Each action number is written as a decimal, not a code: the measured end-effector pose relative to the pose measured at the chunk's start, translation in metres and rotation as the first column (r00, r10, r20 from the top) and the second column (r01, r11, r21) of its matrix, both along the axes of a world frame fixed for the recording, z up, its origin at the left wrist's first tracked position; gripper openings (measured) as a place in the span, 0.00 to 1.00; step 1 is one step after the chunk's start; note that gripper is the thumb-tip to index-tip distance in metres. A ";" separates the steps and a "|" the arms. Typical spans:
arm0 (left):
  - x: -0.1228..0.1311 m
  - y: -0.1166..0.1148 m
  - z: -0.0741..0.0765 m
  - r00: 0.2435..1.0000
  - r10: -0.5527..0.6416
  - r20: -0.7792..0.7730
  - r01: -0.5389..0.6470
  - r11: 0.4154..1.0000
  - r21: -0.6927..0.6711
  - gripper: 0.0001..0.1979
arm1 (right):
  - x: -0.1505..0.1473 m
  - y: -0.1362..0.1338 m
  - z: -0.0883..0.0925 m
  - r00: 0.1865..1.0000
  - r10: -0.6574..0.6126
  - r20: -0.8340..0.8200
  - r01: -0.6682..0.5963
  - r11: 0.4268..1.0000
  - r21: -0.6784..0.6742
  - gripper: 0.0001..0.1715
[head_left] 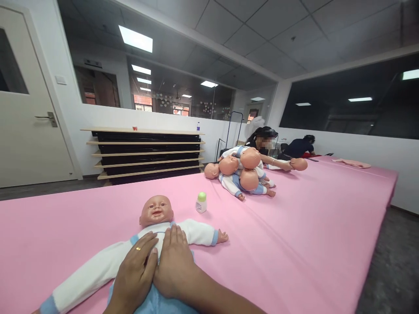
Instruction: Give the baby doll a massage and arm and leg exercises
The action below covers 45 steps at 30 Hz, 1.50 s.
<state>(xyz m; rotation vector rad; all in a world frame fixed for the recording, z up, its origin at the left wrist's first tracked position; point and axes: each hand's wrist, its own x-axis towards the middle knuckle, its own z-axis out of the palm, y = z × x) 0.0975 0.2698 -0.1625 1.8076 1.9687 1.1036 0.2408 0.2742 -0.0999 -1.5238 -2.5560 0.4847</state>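
Left hand [136,269] and right hand [176,261] lie nearest the camera, side by side and touching, palms down on the front of a baby doll [159,229]. Their fingers are straight, held close together and pointing toward the doll's head, pinching nothing; the left one wears a gold-coloured ring [139,248]. The doll lies on its back at the near side of a table spread with pink cloth [294,248], its head farther from the camera than its body, both arms stretched out sideways. Its top is white with light blue cuffs, and the lower clothing is blue. Just beyond its outstretched arm on the right of the view, a small white bottle [201,205] with a green cap stands upright. Farther back, a heap of similar dolls [228,165] rests on the same cloth, heads and limbs overlapping. Behind the heap sits a person in dark clothing, whose outstretched hand [287,165] is at the head of another doll [299,164]. Beyond, a second person [296,148] in a dark top leans toward the table. Near its far end lies a flat, pale pink cloth [352,163]. Against the wall stands a stack of light boards and black layers [149,155], with a red cup [135,128] and a clear bottle [198,127] on top.
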 end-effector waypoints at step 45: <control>-0.001 0.000 0.014 0.901 0.088 0.425 -0.091 0.996 -0.012 0.24 | -0.011 -0.014 0.001 0.937 0.349 0.023 -0.350 0.934 0.076 0.52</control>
